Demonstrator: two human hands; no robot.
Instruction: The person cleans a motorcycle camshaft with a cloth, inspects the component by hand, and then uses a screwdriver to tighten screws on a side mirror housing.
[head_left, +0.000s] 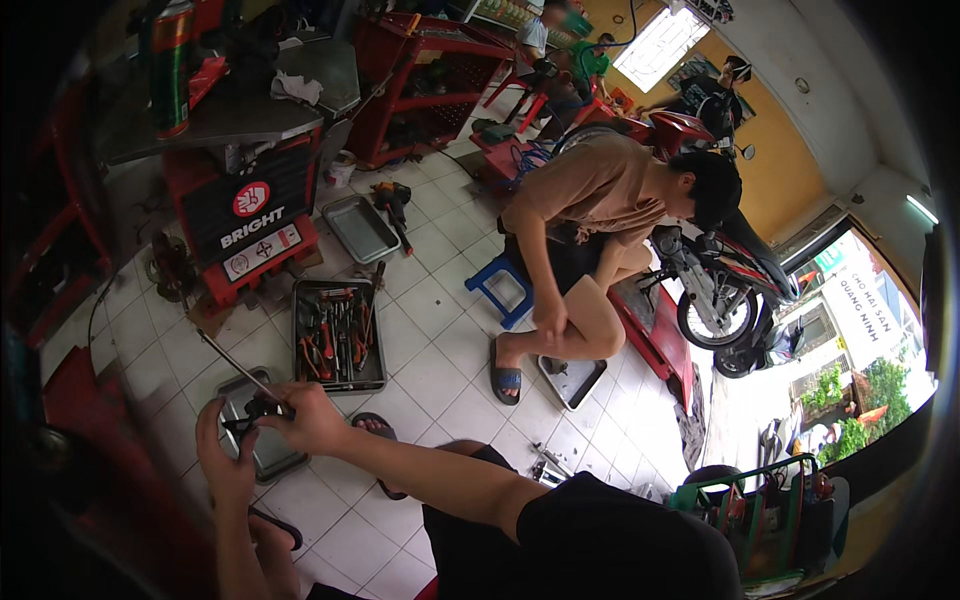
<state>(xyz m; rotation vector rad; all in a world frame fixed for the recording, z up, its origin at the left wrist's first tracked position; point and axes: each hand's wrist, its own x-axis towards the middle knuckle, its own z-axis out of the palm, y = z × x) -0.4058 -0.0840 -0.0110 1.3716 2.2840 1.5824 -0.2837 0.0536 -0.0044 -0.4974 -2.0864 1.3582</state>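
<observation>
At the lower left, above a grey metal tray (236, 388) on the floor, my two hands meet around a small dark part (262, 406). My left hand (228, 462) curves its thumb and fingers about that part. My right hand (312, 422) is closed around a long thin metal rod (236, 357), which slants up and away to the left. The right fingers are close against the dark part and hide some of it. What kind of part it is, and the rod's tip, are too small to make out.
A black tray (383, 372) of hand tools lies beyond my hands. Farther off are another grey tray (358, 228) and a power drill (393, 200). A co-worker (590, 190) sits on a blue stool (500, 290) beside a motorbike (712, 300). A red workbench (190, 190) stands left.
</observation>
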